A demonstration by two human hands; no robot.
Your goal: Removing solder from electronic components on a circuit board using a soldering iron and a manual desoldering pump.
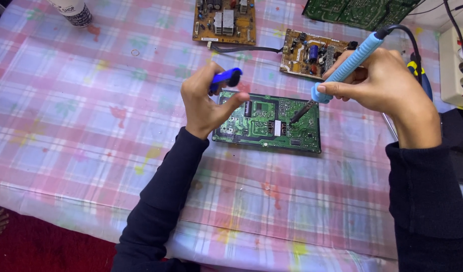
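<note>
A green circuit board [268, 122] lies flat on the checked tablecloth in the middle of the head view. My right hand [387, 83] grips a light blue soldering iron [346, 66], its dark tip touching the board near the centre right. My left hand [205, 100] is closed around a dark blue tool [226, 77], held just above the board's left end. The tool's lower part is hidden by my fingers.
Two brown circuit boards lie further back, one [224, 21] at top centre, one [312, 54] behind the green board. A larger green board [360, 11] is at top right. A white power strip [455, 65] sits at the right edge, a bottle [72, 11] at top left.
</note>
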